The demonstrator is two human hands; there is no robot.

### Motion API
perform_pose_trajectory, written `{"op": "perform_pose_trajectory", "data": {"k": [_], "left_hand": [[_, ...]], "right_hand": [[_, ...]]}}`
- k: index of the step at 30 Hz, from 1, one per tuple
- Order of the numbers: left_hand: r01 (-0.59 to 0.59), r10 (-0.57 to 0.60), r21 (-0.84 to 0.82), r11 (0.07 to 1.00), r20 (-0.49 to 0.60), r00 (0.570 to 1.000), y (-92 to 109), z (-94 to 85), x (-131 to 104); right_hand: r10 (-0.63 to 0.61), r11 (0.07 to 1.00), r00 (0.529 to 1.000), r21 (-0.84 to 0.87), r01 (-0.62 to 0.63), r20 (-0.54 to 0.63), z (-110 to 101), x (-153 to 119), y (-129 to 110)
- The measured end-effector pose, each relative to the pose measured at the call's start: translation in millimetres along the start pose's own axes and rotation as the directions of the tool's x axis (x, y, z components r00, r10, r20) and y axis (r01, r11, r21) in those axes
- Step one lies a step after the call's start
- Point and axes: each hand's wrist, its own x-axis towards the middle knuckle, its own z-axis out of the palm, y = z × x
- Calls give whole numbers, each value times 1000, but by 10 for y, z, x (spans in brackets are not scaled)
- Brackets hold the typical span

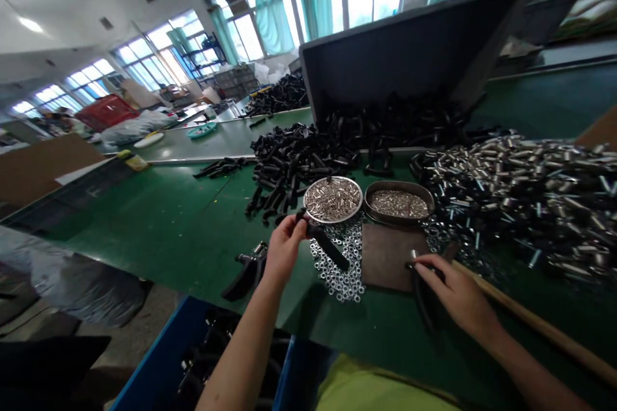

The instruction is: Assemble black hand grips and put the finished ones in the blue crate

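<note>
My left hand (285,245) is closed on a black handle piece (328,247), which slants over a spread of silver nuts (343,279). Fingers of my right hand (446,286) pinch a dark part with a silver cylinder (414,255) at its top, by the right edge of a brown plate (388,257). Below that hand hangs a long black piece (423,302). Behind the nuts sit a round dish of small metal pins (333,221) and an oval tin of tiny parts (399,221). An assembled black clamp-like part (247,273) lies left of my left forearm.
Black handles (289,167) are heaped behind the dishes, spilling from a tipped grey bin (400,58). Silver-ended parts (530,186) pile at right. A wooden stick (544,324) lies at lower right. Below the green table (159,218) stands a blue crate (159,353) holding black parts.
</note>
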Motion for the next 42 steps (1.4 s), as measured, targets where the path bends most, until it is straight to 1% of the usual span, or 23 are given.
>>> {"op": "perform_pose_trajectory", "data": {"k": [1, 2, 4, 6, 8, 9, 11, 13, 15, 17, 20, 24, 28, 30, 32, 34, 36, 37, 38, 39, 40, 41, 42], "left_hand": [[61, -53, -106, 993, 75, 996, -35, 157, -154], [147, -118, -200, 969, 150, 982, -69, 313, -301], [343, -254, -318, 884, 289, 923, -125, 600, -548], [503, -372, -384, 774, 368, 852, -155, 823, -709], [593, -443, -424, 685, 404, 800, -149, 959, -788], [611, -451, -436, 660, 421, 787, -133, 994, -806], [603, -410, -448, 660, 458, 789, -81, 1008, -821], [560, -337, -455, 692, 483, 808, -12, 984, -829], [539, -304, -439, 718, 500, 811, 62, 956, -840], [546, -322, -396, 738, 504, 801, 134, 946, -852], [556, -386, -282, 782, 480, 787, 224, 951, -861], [543, -422, -173, 822, 457, 783, 268, 965, -872], [509, -390, -166, 845, 459, 798, 231, 990, -887], [505, -377, -171, 846, 478, 793, 199, 992, -874], [522, -376, -175, 835, 511, 773, 161, 978, -842], [553, -387, -186, 812, 539, 748, 124, 951, -800], [583, -398, -197, 788, 559, 728, 94, 921, -765], [590, -405, -189, 785, 564, 720, 85, 908, -751], [579, -405, -172, 797, 558, 724, 80, 896, -741], [542, -391, -153, 827, 536, 748, 79, 885, -732], [478, -358, -133, 868, 500, 789, 82, 873, -724], [399, -311, -108, 911, 456, 834, 88, 860, -715], [319, -257, -84, 944, 420, 870, 97, 846, -706]], "right_hand": [[48, 988, 999, 143, -51, 20, -26, -30, -63], [95, 958, 995, 268, -102, 40, -48, -64, -130], [170, 883, 984, 433, -179, 60, -73, -140, -265], [186, 843, 981, 503, -191, 61, -78, -216, -388], [163, 838, 985, 519, -165, 50, -69, -279, -486], [145, 844, 989, 516, -144, 39, -62, -302, -525], [106, 864, 994, 495, -88, -8, -43, -331, -586], [63, 888, 996, 459, -25, -67, -22, -337, -630], [13, 910, 993, 413, 36, -116, 0, -326, -661], [-33, 926, 988, 367, 87, -150, 17, -310, -682], [-72, 942, 981, 310, 127, -181, 28, -294, -697], [-114, 948, 983, 280, 151, -145, 44, -309, -698], [-95, 948, 989, 292, 124, -112, 98, -324, -663], [-108, 946, 991, 299, 125, -76, 104, -309, -625], [-188, 938, 982, 297, 181, -5, 74, -283, -580], [-316, 913, 948, 279, 296, 29, 18, -258, -535], [-411, 883, 912, 249, 398, -3, -30, -247, -496], [-413, 882, 910, 236, 409, -33, -43, -247, -481], [-374, 896, 926, 237, 374, -50, -47, -247, -470], [-291, 921, 956, 261, 290, -34, -42, -244, -463], [-176, 939, 984, 307, 158, 30, -32, -237, -460], [-50, 933, 989, 360, -3, 137, -18, -220, -462], [55, 898, 962, 408, -166, 269, -4, -195, -468]]}}
